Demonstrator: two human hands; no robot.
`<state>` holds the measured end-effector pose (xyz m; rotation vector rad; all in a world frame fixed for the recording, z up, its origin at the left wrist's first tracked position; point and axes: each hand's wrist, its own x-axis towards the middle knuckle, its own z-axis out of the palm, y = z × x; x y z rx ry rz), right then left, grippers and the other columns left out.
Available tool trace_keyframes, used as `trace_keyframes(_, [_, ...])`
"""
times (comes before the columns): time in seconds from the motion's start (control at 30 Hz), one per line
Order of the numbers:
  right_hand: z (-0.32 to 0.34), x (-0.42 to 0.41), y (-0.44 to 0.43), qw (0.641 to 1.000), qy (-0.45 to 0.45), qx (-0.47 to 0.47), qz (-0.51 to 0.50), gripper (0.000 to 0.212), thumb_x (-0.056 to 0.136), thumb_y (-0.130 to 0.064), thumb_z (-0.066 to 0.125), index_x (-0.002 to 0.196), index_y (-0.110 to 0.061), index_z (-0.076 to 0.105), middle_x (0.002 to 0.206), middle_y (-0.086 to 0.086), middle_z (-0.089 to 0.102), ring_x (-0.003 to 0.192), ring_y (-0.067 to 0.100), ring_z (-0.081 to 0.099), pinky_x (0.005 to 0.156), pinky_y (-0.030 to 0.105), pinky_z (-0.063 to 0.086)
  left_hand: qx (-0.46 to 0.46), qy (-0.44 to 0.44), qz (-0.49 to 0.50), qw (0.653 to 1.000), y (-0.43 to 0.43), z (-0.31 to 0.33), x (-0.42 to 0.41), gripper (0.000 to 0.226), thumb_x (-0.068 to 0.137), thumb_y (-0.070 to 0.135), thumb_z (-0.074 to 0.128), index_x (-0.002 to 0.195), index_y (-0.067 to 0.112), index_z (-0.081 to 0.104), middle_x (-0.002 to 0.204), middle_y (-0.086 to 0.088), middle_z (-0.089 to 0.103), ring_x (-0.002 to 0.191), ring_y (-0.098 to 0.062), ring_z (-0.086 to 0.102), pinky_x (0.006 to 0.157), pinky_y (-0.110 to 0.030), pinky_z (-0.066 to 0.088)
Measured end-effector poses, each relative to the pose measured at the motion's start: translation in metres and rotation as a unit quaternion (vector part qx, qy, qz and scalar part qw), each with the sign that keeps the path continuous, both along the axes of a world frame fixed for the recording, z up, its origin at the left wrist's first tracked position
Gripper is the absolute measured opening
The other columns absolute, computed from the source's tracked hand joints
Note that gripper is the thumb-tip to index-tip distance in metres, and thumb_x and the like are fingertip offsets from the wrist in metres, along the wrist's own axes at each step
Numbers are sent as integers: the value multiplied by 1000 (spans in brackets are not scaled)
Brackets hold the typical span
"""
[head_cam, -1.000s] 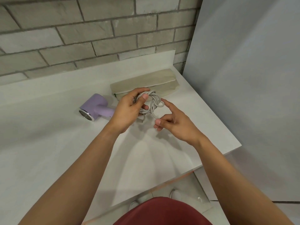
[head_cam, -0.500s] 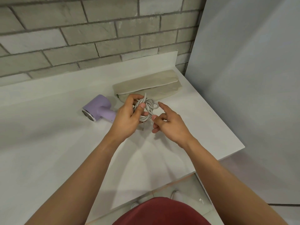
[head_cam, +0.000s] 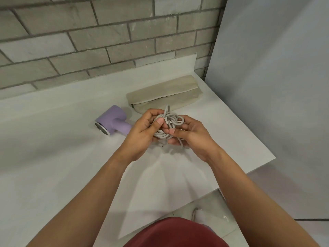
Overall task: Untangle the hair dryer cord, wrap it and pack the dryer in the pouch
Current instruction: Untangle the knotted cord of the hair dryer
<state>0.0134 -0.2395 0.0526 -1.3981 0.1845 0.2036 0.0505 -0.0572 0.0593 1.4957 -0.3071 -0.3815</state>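
Grey cord (head_cam: 169,122), bunched into a tangle of overlapping loops, is held between two bare hands above a white counter. The left hand (head_cam: 142,132) curls its fingers behind the bundle and presses its thumb on the front, while the right hand (head_cam: 192,134) pinches the lower loops between thumb and curled fingers. Both hands are closed round the tangle and nearly touch each other. One loop sticks up above the knuckles, and a loose strand and what looks like the plug end hang below, close to the counter. Just beside the left hand a lilac hair dryer (head_cam: 114,122) lies on its side on the counter, its chrome-rimmed end pointing left and its handle running toward that hand. Where the cord joins it is hidden. Beyond the hands a flat beige pouch (head_cam: 163,97) lies near the far right corner, with a pale zip line along its length; whether it is open cannot be told. The counter (head_cam: 71,157) is matt white, with a low upstand at the back and soft shadows of the arms across it. A wall (head_cam: 89,41) of grey brick rises behind, and a plain grey panel (head_cam: 276,86) closes the right side. At the bottom edge are a dark red garment (head_cam: 178,232) and a pale shoe (head_cam: 197,213) on a tiled floor (head_cam: 213,202).
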Motion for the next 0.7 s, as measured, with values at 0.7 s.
trace_keyframes(0.7, [0,-7,-3,954,-80,-290,5,21,92,-36,79,108,-25,71,89,-6,75,75,20,75,75,43,63,300,-122,-99,941,-12,26,47,31,104,35,49,88,25,74,88,8,77,89,-21,72,92,-51,56])
